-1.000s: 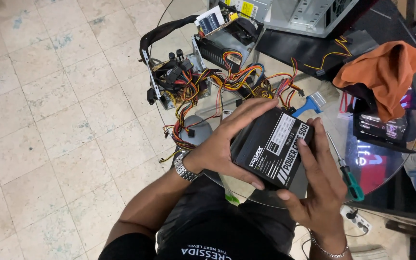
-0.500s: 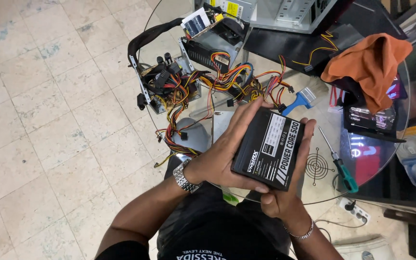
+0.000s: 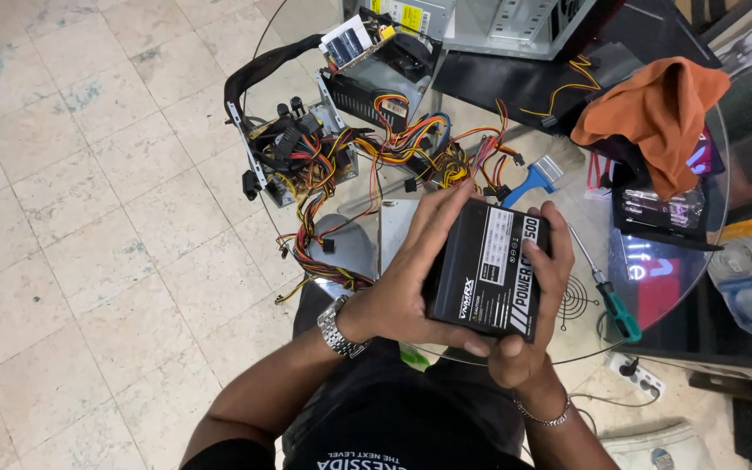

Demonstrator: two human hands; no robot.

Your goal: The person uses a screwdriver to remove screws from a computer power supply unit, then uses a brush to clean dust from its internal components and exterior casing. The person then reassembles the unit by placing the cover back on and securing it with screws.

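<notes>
Here, held above the near edge of the round glass tabletop (image 3: 689,261): a black boxy power supply (image 3: 485,270), label side up, tilted slightly. Left hand (image 3: 406,278) clamped along the box's left side, fingers reaching over its top edge, grip closed on the casing; metal watch (image 3: 339,328) at that wrist. Right hand (image 3: 528,335) cupped under the lower right corner, fingers wrapped up the right side, grip likewise pressed against the box; thin bracelet (image 3: 543,416) at the wrist. Just right of the box, lying on the glass, a green-handled screwdriver (image 3: 607,292). Farther back, a blue brush (image 3: 543,174), a tangle of coloured wires (image 3: 411,152), an opened supply unit (image 3: 293,152), and an orange cloth (image 3: 654,109) draped over dark items.
</notes>
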